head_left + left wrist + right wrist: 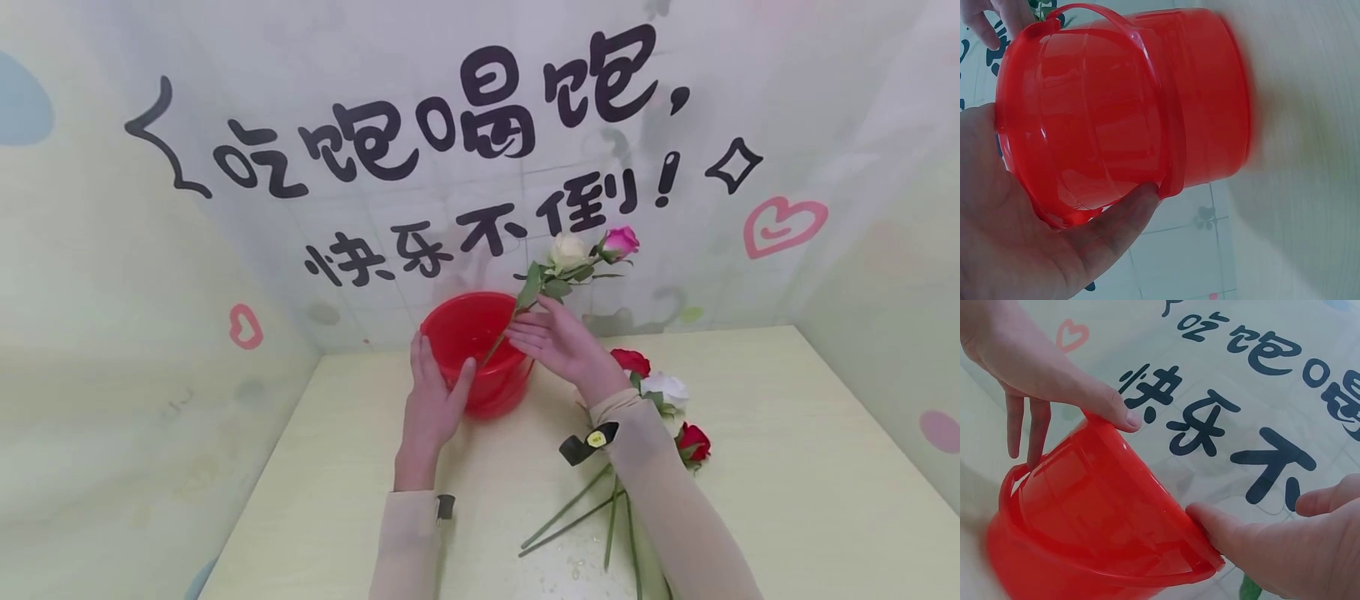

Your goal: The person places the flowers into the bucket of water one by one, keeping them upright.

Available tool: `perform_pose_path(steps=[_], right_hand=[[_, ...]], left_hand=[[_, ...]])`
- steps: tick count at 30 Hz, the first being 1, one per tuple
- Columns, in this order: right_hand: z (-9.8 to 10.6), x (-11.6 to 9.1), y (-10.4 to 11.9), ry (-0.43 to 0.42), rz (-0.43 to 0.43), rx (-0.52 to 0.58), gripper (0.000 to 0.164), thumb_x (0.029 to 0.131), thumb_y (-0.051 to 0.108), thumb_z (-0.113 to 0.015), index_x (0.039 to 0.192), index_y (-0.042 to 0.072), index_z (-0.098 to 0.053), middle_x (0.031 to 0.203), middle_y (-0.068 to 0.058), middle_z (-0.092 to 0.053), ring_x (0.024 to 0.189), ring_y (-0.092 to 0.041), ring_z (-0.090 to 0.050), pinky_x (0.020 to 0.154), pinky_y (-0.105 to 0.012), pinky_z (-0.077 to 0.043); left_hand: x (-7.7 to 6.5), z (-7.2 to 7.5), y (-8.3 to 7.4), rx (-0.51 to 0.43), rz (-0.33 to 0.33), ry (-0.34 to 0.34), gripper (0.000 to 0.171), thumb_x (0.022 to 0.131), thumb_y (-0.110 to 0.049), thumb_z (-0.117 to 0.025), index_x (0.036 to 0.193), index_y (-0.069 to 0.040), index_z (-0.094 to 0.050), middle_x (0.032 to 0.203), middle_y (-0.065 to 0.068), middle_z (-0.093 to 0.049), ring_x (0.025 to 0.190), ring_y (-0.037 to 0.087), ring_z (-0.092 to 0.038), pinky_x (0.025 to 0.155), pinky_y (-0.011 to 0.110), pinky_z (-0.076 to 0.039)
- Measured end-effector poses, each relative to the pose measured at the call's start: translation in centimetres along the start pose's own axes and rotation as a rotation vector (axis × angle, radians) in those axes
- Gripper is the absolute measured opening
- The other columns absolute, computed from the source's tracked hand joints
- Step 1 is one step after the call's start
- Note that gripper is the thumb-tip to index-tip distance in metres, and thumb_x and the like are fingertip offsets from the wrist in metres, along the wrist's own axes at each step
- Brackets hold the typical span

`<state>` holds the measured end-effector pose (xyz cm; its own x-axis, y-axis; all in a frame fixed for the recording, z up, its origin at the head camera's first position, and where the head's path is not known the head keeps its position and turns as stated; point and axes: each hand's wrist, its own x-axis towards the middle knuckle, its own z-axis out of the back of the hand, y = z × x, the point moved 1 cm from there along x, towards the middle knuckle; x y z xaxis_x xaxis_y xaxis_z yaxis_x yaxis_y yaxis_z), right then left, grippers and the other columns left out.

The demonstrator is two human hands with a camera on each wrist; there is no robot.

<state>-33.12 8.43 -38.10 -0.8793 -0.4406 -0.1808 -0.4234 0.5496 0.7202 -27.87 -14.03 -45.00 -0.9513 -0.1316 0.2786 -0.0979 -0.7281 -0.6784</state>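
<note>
A red plastic bucket [502,392] with a handle stands near the back of the table. My left hand [432,400] grips its left side, and fingers press the outer wall in the left wrist view. On the other side my right hand [558,342] is at the rim, fingers fairly straight beside a green stem. In the right wrist view the thumb of my right hand [1272,544] touches the rim. A cream rose [567,252] and a pink rose [620,242] rise above the right hand. A stem below them slants into the bucket.
On the table [810,467], right of the bucket, lie a red rose [694,442], a white rose [665,389] and another red rose [632,361], partly behind the right forearm. Several stems point toward the front. A printed curtain or sheet [450,208] hangs behind.
</note>
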Motion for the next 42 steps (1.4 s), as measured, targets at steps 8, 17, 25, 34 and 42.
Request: perform_pose_path(steps=[8, 17, 25, 34, 42], right_hand=[[0.8, -0.6, 0.1, 0.032, 0.011, 0.038, 0.073, 0.113, 0.041, -0.044, 0.166, -0.001, -0.02, 0.171, -0.022, -0.026, 0.156, -0.04, -0.03, 0.122, -0.042, -0.036], [1.7, -3.1, 0.9, 0.07, 0.062, 0.013, 0.073, 0.113, 0.043, -0.046, 0.167, 0.002, -0.021, 0.17, -0.02, -0.029, 0.153, -0.038, -0.038, 0.117, -0.039, -0.043], [5.4, -6.0, 1.4, -0.086, 0.067, -0.235, 0.077, 0.107, 0.055, -0.053, 0.159, 0.003, -0.032, 0.154, -0.014, -0.042, 0.132, -0.024, -0.052, 0.109, -0.03, -0.051], [10.5, -9.6, 0.4, -0.22, 0.131, -0.527, 0.043, 0.107, 0.033, -0.064, 0.129, -0.002, -0.052, 0.11, -0.007, -0.059, 0.088, -0.011, -0.064, 0.077, -0.02, -0.058], [13.8, -11.8, -1.2, -0.225, 0.095, -0.691, 0.046, 0.108, 0.032, -0.062, 0.121, -0.012, -0.059, 0.102, -0.009, -0.068, 0.086, -0.015, -0.07, 0.078, -0.025, -0.062]], left_hand=[[0.1, -0.3, 0.1, 0.008, -0.015, 0.006, 0.106, 0.097, -0.058, -0.067, 0.17, -0.017, -0.002, 0.173, 0.008, -0.016, 0.134, 0.039, -0.057, 0.09, 0.055, -0.061], [-0.1, -0.5, 0.1, 0.002, 0.001, 0.016, 0.106, 0.098, -0.05, -0.071, 0.17, -0.019, 0.0, 0.173, 0.008, -0.017, 0.131, 0.04, -0.058, 0.09, 0.057, -0.061], [0.0, -0.6, 0.2, 0.0, 0.01, 0.008, 0.107, 0.097, -0.052, -0.071, 0.17, -0.019, -0.001, 0.171, 0.008, -0.019, 0.132, 0.039, -0.057, 0.09, 0.056, -0.061], [-0.2, -0.2, 0.3, -0.001, 0.039, 0.005, 0.106, 0.097, -0.049, -0.072, 0.17, -0.018, -0.001, 0.171, 0.009, -0.019, 0.135, 0.041, -0.055, 0.091, 0.058, -0.06], [0.4, -0.4, 0.0, 0.004, 0.012, -0.002, 0.105, 0.098, -0.05, -0.071, 0.17, -0.019, -0.001, 0.172, 0.008, -0.018, 0.135, 0.04, -0.054, 0.092, 0.057, -0.06]])
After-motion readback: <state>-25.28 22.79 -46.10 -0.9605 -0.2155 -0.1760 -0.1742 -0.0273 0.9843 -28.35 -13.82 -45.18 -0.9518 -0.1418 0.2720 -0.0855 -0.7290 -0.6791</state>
